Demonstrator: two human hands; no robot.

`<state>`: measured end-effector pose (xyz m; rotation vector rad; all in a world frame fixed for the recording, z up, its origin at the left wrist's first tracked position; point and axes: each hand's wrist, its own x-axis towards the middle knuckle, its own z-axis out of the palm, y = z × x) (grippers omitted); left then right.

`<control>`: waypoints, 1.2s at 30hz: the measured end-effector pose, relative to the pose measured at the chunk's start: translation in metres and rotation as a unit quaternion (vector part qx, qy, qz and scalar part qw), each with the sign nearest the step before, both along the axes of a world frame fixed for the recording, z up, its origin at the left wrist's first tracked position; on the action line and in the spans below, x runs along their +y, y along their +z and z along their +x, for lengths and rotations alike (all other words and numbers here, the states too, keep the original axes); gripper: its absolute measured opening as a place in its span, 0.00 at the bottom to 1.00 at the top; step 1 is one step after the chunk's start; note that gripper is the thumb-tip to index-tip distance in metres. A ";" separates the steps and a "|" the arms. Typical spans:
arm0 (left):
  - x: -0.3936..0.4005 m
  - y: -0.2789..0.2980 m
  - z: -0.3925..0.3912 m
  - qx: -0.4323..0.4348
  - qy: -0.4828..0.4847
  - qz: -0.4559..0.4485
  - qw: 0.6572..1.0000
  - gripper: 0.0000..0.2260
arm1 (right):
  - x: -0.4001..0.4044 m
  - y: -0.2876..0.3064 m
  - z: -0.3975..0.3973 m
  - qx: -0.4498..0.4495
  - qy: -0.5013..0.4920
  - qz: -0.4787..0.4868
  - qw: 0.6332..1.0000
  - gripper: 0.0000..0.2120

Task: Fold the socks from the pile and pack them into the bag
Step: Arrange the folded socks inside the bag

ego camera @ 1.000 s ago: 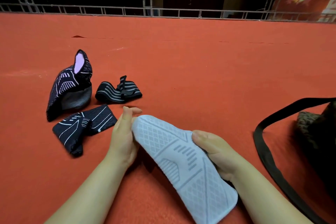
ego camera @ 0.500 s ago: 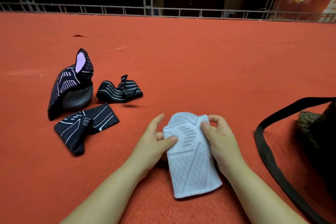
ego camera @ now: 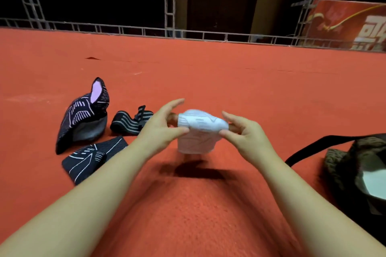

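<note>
Both forearms reach in from the near edge of the red carpet [ego camera: 208, 73]. Between them, lifted off the carpet with its shadow below, is the folded white sock [ego camera: 198, 131]. The left hand [ego camera: 160, 129] pinches its left end between thumb and fingers; the right hand [ego camera: 244, 133] pinches its right end the same way. The sock is blurred, so how tidy the fold is cannot be told.

The step in hand looks like finishing the fold and carrying the sock to the bag [ego camera: 355, 173], which lies at the carpet's right edge, mouth open, something pale inside. To do it well, keep both pinches firm so the layers do not slip apart, pass the sock to the right hand alone, and lower it flat through the mouth, past the black strap [ego camera: 309, 146].

Left of the hands wait the dark socks: a folded one [ego camera: 92, 158] nearest, a striped one [ego camera: 127, 123] behind it, and an upright one with a pink lining [ego camera: 83, 119] beside that. They sit close to the left forearm, so a wide sweep could disturb them.

The way from hands to bag is bare carpet. Farther out the carpet runs open to a metal rail [ego camera: 188, 35] at its far edge.
</note>
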<state>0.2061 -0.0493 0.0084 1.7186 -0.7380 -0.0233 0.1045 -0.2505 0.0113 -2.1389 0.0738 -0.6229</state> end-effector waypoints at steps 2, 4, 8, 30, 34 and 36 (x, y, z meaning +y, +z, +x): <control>0.010 -0.005 -0.004 -0.051 0.009 0.109 0.993 0.30 | 0.005 -0.008 -0.009 0.031 -0.010 -0.100 0.994 0.23; 0.020 -0.023 -0.017 -0.086 0.003 0.213 0.973 0.28 | 0.013 -0.025 -0.026 0.080 -0.005 -0.145 0.986 0.21; 0.041 -0.050 -0.052 -0.135 -0.011 0.344 0.929 0.20 | 0.025 -0.054 -0.063 0.138 0.025 -0.208 0.968 0.10; 0.054 -0.034 -0.114 0.036 -0.057 0.383 0.921 0.07 | 0.054 -0.057 -0.121 0.222 -0.001 -0.016 0.975 0.04; 0.048 -0.046 -0.102 0.057 -0.038 0.457 0.887 0.12 | 0.049 -0.066 -0.110 0.301 -0.020 -0.087 0.950 0.06; 0.047 -0.046 -0.097 0.090 -0.057 0.464 0.879 0.11 | 0.047 -0.066 -0.107 0.345 -0.015 -0.108 0.932 0.11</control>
